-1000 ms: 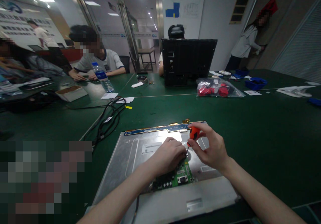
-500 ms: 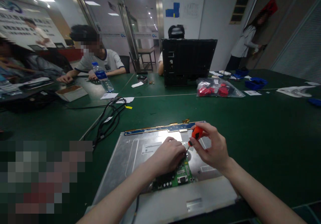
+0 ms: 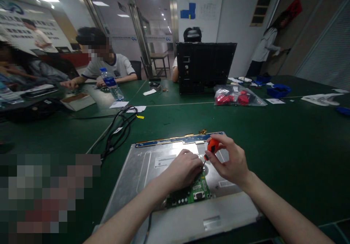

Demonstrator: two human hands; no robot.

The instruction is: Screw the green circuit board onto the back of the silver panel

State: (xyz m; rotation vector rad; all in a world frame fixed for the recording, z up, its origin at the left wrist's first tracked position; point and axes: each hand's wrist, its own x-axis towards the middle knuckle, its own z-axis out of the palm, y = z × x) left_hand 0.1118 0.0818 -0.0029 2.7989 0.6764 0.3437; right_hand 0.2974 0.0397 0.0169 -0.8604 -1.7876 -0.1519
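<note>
An orange-and-black screwdriver [image 3: 213, 145] is pinched between the thumb and fingers of my right hand [image 3: 232, 160]. Its thin shaft slants down to the upper corner of a green circuit board [image 3: 201, 186]. My left hand [image 3: 186, 167] lies over the board with its fingers curled close to the screwdriver tip; what they grip, if anything, is hidden. The board sits on the silver metal back of a display panel [image 3: 142, 167], which lies flat before me. A narrow blue circuit strip [image 3: 164, 141] runs along the panel's far edge.
Black cables [image 3: 117, 131] lie left of the panel. Farther back are a water bottle [image 3: 111, 83], an upright black monitor [image 3: 206, 67], a plastic bag with red items [image 3: 237, 96] and a blue tray [image 3: 279, 90]. Several people are around the green table [image 3: 295, 138].
The screwdriver handle and the fingers of my right hand have shifted very slightly left and down. My left hand and the panel stay in place.
</note>
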